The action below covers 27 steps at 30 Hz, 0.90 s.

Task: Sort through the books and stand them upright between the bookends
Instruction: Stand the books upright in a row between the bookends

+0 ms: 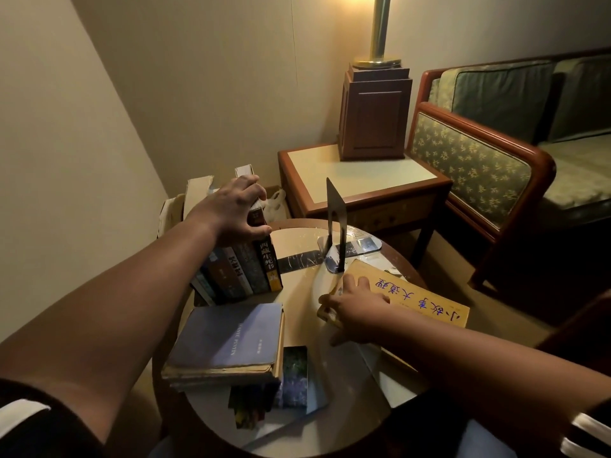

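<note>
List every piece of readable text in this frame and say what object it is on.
"西藏生死书": spine of the rightmost upright book.
"小故事 大道理": purple characters, upside down to the camera, on the yellow book lying under the right hand.
Blue book cover: faint lettering, too blurred to read.
Other upright spines: too blurred.

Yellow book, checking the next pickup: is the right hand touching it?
Touching. The head view shows the right hand with fingers lying on the yellow book's near corner.
</note>
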Each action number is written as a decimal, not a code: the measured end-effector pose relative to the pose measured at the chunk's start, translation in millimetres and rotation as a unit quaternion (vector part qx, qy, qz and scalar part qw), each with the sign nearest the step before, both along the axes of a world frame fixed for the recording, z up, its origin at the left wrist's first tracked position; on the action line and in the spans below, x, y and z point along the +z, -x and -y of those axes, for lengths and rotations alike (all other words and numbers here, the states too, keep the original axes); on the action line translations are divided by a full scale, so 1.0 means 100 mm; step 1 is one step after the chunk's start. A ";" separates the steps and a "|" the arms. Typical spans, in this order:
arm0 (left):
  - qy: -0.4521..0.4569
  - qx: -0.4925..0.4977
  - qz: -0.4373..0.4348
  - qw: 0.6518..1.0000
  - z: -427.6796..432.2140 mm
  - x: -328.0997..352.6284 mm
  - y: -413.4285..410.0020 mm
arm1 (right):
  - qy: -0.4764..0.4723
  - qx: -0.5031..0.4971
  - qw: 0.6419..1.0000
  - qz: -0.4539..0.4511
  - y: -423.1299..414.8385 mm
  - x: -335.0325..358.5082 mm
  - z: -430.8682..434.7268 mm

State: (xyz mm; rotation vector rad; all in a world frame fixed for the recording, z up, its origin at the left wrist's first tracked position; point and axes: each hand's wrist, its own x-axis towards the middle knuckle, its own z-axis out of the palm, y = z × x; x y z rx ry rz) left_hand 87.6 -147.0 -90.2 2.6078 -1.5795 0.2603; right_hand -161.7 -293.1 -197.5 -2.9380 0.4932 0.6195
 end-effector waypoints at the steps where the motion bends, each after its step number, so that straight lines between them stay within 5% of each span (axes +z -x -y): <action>1: 0.000 0.000 0.000 1.000 0.00 0.00 0.00 | 0.001 -0.008 1.000 0.003 -0.02 0.01 -0.01; 16: -0.002 0.003 -0.006 1.000 -0.01 0.03 0.04 | -0.133 0.077 0.977 0.148 0.14 0.51 0.01; 27: -0.004 0.002 -0.012 1.000 0.00 0.03 0.02 | -0.214 0.038 0.905 0.364 0.02 0.97 0.03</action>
